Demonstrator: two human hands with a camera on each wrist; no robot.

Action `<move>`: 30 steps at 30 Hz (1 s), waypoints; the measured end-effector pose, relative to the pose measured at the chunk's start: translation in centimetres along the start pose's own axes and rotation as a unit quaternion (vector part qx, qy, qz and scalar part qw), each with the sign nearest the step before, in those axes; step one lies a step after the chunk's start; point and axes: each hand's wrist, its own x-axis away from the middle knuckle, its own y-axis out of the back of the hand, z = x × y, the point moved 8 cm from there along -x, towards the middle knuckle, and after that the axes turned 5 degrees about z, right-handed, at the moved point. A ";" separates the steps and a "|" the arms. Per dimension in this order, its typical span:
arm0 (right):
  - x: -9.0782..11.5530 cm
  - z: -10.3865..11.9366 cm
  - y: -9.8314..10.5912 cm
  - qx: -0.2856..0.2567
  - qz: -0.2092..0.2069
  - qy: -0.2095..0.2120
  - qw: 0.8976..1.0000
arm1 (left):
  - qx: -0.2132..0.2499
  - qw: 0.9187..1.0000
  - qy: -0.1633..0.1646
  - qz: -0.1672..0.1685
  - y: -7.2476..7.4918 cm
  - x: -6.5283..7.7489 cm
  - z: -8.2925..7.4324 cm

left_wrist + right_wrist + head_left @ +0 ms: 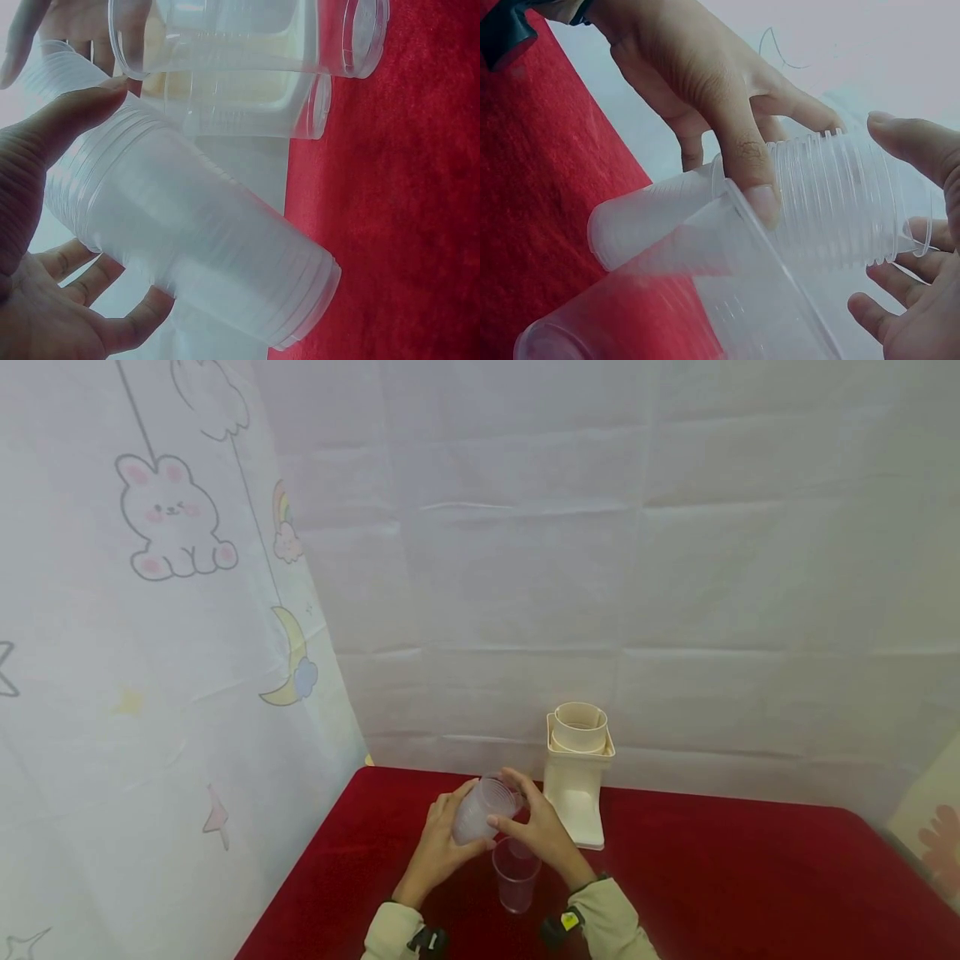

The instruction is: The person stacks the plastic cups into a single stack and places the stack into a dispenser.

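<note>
My left hand (441, 847) grips a stack of clear plastic cups (195, 217), tilted with the open rims up toward my right. Its thumb lies along one side and the fingers curl round the other. At the rim end, my right hand (546, 828) has its thumb and fingers round the outermost cup (928, 225), whose rim stands slightly apart from the others. Below the hands, a single clear cup (516, 889) stands upright on the table. A second upright cup (319, 112) shows beside it in the left wrist view.
A cream plastic stand (573, 793) with a round opening on top is at the table's back, just beyond my right hand. The red cloth (720, 868) covers the table. Pale hanging sheets (487, 593) close off the back and left.
</note>
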 end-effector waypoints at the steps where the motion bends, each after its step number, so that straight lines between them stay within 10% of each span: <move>1: 0.0 0.0 0.0 -0.001 0.002 -0.001 1.000 | 0.000 1.000 0.000 0.000 0.0 0.0 0.0; 30: 0.1 -0.5 0.0 -0.004 0.021 0.003 1.000 | -0.001 1.000 0.006 0.001 0.0 0.0 0.1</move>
